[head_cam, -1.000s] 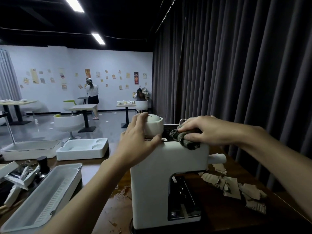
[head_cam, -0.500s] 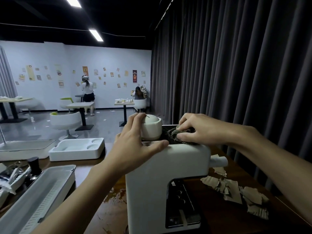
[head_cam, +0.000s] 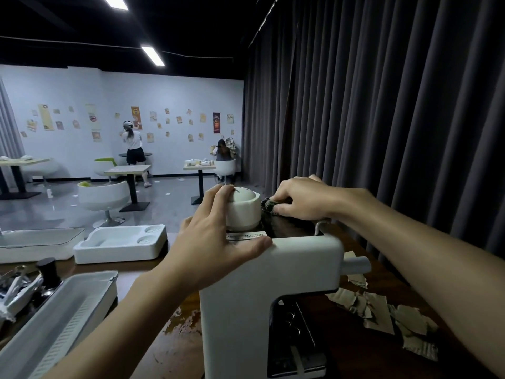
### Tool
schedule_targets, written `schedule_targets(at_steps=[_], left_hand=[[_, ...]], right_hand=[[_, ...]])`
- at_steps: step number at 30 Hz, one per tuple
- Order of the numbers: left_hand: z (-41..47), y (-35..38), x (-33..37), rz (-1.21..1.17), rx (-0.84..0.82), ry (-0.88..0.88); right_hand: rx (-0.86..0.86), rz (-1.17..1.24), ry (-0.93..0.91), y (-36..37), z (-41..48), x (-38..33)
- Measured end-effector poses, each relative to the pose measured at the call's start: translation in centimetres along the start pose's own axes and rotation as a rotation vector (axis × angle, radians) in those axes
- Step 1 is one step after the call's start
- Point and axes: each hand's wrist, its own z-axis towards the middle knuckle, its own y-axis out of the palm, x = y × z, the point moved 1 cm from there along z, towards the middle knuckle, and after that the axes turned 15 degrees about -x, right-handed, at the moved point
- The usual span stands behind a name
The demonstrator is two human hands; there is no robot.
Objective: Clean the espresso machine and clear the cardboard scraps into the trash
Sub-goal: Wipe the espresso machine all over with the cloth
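A white espresso machine stands on the dark wooden table in front of me. My left hand grips its top edge, fingers against the round white cap, thumb along the front. My right hand holds a dark cloth pressed on the machine's black top, beside the cap. Torn cardboard scraps lie on the table to the right of the machine.
A white open tray sits at the near left, with metal tools behind it. A white foam insert lies farther back. Dark curtains hang on the right. Two people stand by tables far off.
My right hand has slid the cloth back along the machine's top, toward the far side next to the cap. My left hand keeps its hold; the view has shifted slightly.
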Motion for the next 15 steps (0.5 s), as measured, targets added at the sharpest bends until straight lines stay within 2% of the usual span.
schedule_targets(at_steps=[8, 15], left_hand=[[0.1, 0.2, -0.2, -0.006, 0.002, 0.006], [0.2, 0.3, -0.3, -0.016, 0.005, 0.021]], right_hand=[[-0.121, 0.169, -0.234, 0.0, -6.3, -0.9], [-0.049, 0.135, -0.231, 0.5, -6.2, -1.3]])
